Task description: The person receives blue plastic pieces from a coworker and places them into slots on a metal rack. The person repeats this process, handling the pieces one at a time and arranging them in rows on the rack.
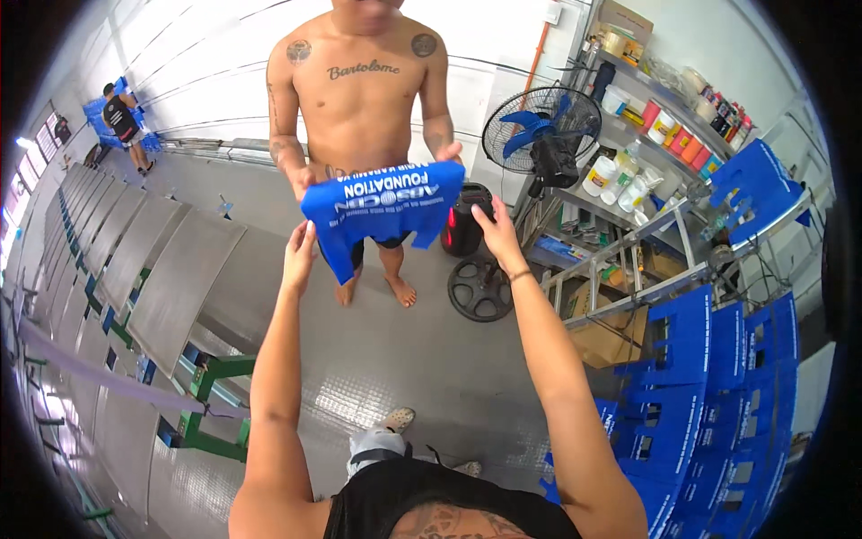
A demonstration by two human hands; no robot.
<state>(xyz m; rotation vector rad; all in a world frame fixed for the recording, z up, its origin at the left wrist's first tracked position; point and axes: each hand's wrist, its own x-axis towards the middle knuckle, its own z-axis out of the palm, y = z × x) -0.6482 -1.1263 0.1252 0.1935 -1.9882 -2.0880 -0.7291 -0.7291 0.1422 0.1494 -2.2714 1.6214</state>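
A co-worker in front of me holds a blue fabric bag [384, 214] with white print by its two upper corners. The bag hangs spread out between us, its lower edge drooping. My left hand [301, 253] is raised at the bag's left edge, fingers up and slightly parted; whether it touches the cloth is hard to tell. To the right of the bag, my right hand [499, 235] is held apart from it, thumb and fingers spread with nothing in them. Both my arms reach forward.
Printing tables with flat grey panels [184, 278] and green brackets [211, 386] run along the left. On the right stand a fan [541, 135], a shelf of bottles [673, 135], a metal ladder [620, 296] and many blue bags [673, 404]. Another person [121, 121] stands far left.
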